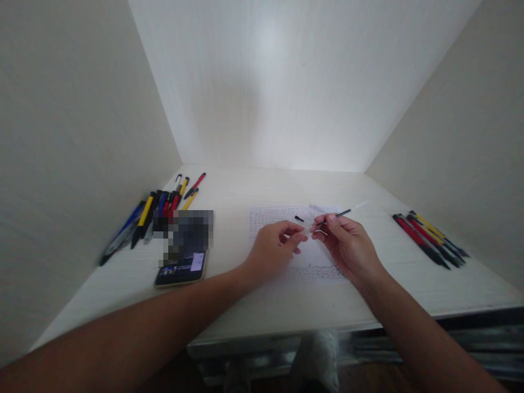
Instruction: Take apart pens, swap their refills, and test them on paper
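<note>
My right hand (pixel 347 243) pinches a thin pen refill (pixel 339 215), dark along most of its length, which slants up to the right. My left hand (pixel 278 243) is closed, its thumb and fingertips around a small pale, clear piece (pixel 308 231) between the two hands; its exact kind is too small to tell. Both hands are over a sheet of paper (pixel 303 259) with handwritten lines. On the sheet, beyond the fingers, lie a small black pen part (pixel 299 218) and a clear tube-like piece (pixel 317 209), partly hidden by my right hand.
A pile of blue, yellow, red and black pens (pixel 143 218) lies at the left wall. A phone (pixel 180 273) with a lit screen is in front of it. More red, yellow and black pens (pixel 428 237) lie at the right. White panels (pixel 270 98) enclose the desk.
</note>
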A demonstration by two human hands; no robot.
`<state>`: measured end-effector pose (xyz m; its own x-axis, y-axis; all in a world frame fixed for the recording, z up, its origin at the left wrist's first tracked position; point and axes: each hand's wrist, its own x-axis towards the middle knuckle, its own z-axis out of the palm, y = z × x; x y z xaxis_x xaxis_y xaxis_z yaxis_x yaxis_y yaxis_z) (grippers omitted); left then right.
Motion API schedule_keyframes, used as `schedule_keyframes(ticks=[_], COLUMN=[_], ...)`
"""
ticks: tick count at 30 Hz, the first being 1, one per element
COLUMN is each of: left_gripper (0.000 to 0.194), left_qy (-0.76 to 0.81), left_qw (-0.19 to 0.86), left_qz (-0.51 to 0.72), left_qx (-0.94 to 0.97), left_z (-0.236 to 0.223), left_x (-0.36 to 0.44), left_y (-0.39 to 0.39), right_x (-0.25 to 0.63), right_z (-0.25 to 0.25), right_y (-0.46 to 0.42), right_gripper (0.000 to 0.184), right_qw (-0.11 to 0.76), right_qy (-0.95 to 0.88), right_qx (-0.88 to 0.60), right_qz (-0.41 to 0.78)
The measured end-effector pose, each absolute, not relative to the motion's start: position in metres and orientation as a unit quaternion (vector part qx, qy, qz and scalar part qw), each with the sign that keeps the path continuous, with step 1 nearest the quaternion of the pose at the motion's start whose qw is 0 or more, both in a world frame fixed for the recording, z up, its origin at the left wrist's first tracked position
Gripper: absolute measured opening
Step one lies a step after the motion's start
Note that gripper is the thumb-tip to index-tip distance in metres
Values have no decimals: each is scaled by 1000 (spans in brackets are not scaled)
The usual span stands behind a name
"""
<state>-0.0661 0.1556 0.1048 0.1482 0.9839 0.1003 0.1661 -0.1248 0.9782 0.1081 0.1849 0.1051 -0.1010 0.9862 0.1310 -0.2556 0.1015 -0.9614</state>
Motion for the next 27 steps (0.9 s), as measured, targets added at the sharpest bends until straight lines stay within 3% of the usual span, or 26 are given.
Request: schedule_keyframes(ticks=[8, 14, 19, 25, 27], left_gripper=[15, 22, 20, 31, 31], left_qy=[461, 431, 377, 397, 397], left_qw=[449, 448, 499, 565, 568], left_qz=[461, 459, 470, 435, 430], left_qx=[611, 634, 623, 577, 579], left_z=[101, 102, 96, 99, 99], left_x=[-66, -67, -67, -66, -66], left_y=[155, 154, 155, 152, 152], right_x=[106, 108, 111, 112, 114], right_z=[108, 106, 104, 100, 99], right_y=[183, 182, 182, 184, 184], right_gripper=[30, 24, 27, 23, 31], right_qw=[534, 493, 462, 465, 467], right_qy=[-490, -535, -574, -554, -556], right_qx=[-393, -372, -363, -390, -408], right_qz=[565, 577, 570, 570, 554])
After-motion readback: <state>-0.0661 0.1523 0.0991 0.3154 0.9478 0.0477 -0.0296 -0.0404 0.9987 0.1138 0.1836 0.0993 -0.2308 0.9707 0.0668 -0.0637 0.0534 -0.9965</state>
